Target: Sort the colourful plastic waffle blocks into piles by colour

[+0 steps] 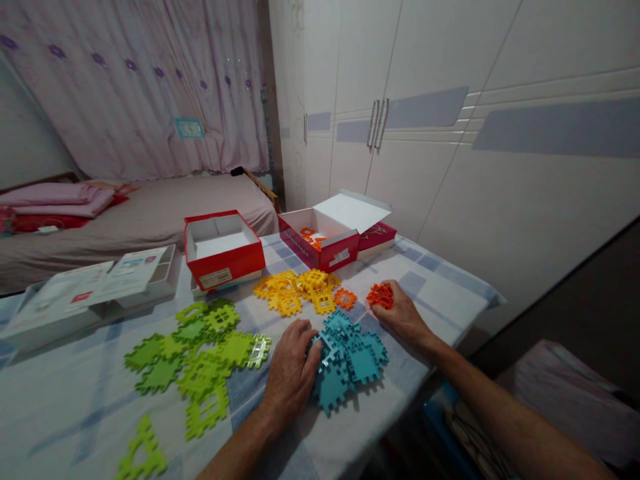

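Note:
Toothed plastic interlocking pieces lie in piles sorted by colour. My right hand [403,315] is closed around several orange-red interlocking pieces [381,296], held at the right side of the table. My left hand [294,367] rests palm down at the left edge of the blue interlocking pieces [357,360], its thumb against them and its fingers slightly bent. Part of the tablecloth beneath that hand is hidden. Beyond the blue pile is a single orange square piece [345,299], beside the yellow interlocking pieces [290,303]. Green interlocking pieces [203,370] spread out to the left.
An open red box [233,272] and an open dark-red box [320,257] with orange pieces inside stand at the back. Flat grey-white box parts [60,323] lie at the left. The checked tablecloth [460,283] ends at the right edge, before a white wardrobe [425,180].

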The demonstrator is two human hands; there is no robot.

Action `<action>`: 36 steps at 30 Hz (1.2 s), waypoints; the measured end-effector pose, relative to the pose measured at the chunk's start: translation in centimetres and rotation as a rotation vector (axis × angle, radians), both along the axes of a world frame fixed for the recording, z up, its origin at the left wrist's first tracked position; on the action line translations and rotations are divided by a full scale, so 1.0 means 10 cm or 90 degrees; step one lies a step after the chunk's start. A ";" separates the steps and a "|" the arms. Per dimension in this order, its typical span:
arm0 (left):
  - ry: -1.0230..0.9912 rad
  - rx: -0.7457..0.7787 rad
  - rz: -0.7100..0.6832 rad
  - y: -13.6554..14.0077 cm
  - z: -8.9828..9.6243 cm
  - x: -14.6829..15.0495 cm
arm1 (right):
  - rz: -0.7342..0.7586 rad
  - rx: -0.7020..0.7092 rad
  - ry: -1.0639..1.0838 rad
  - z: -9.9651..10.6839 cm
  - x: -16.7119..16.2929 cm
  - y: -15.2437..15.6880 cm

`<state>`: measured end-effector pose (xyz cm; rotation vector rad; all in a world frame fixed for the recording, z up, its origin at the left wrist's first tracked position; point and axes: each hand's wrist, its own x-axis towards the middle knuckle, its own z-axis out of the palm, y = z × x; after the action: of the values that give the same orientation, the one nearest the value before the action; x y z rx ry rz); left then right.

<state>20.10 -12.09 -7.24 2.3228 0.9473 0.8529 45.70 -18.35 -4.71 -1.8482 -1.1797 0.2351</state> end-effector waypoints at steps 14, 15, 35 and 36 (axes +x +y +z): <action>0.007 0.000 -0.004 0.00 0.00 -0.01 | 0.034 0.223 0.137 1.27 0.17 1.97; 0.010 -0.001 -0.003 0.00 0.00 -0.01 | -0.002 0.225 0.095 1.27 0.17 2.02; -0.005 0.007 -0.011 -0.01 0.04 0.01 | 0.168 -0.241 -0.254 0.09 -0.02 0.76; -0.008 0.007 -0.009 -0.02 0.05 0.01 | 0.160 -0.239 -0.245 0.09 -0.02 0.76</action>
<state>20.22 -12.25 -6.71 2.3284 0.9215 0.8691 45.47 -10.74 -3.83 -2.1279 -1.7341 0.2628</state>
